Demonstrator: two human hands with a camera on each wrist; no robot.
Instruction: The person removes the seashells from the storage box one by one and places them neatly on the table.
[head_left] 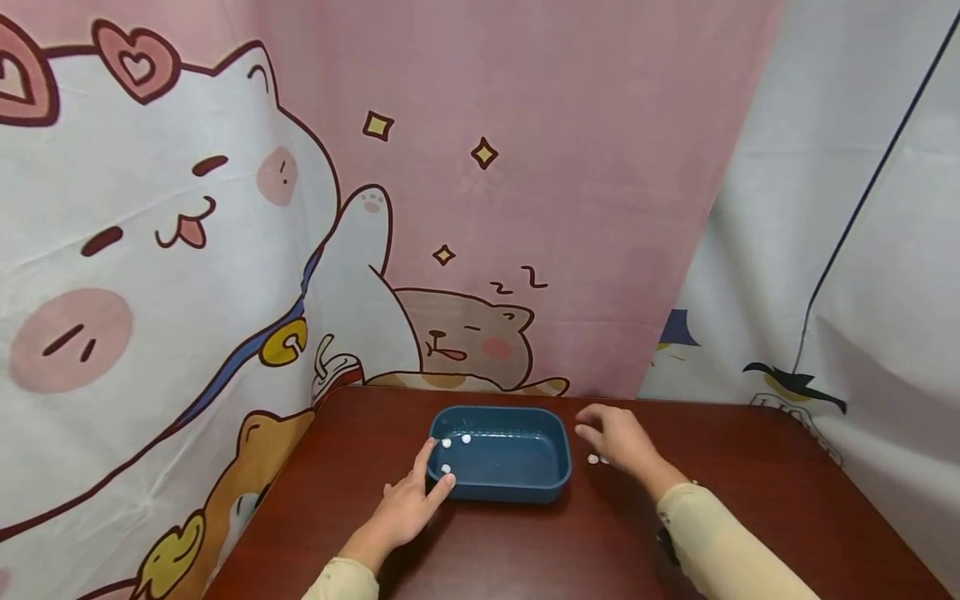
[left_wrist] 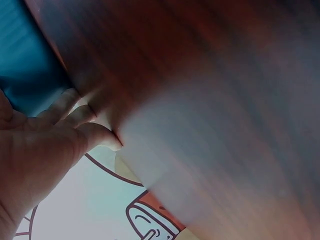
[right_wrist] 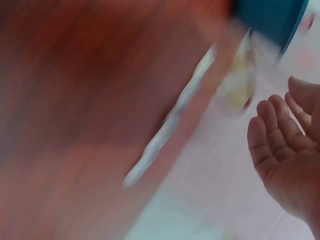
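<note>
A dark blue rectangular tray [head_left: 498, 494] stands on the table with several small white pieces [head_left: 467, 438] at its left end. My left hand [head_left: 407, 506] is spread at the tray's left front corner, thumb at the front rim and fingers along the left side. In the left wrist view its outer fingers reach past the tray wall [left_wrist: 30, 55]. My right hand [head_left: 617, 440] hovers just right of the tray, fingers loosely bent; nothing shows between them in the right wrist view. Below it, small white pieces [head_left: 592, 459] lie on the table, partly hidden by the hand.
The dark red-brown table [head_left: 510, 558] carries the tray. Behind it hangs a pink and white cartoon curtain [head_left: 585, 208], which also closes off the left and right sides. A blurred white streak [right_wrist: 170, 120] crosses the tabletop in the right wrist view.
</note>
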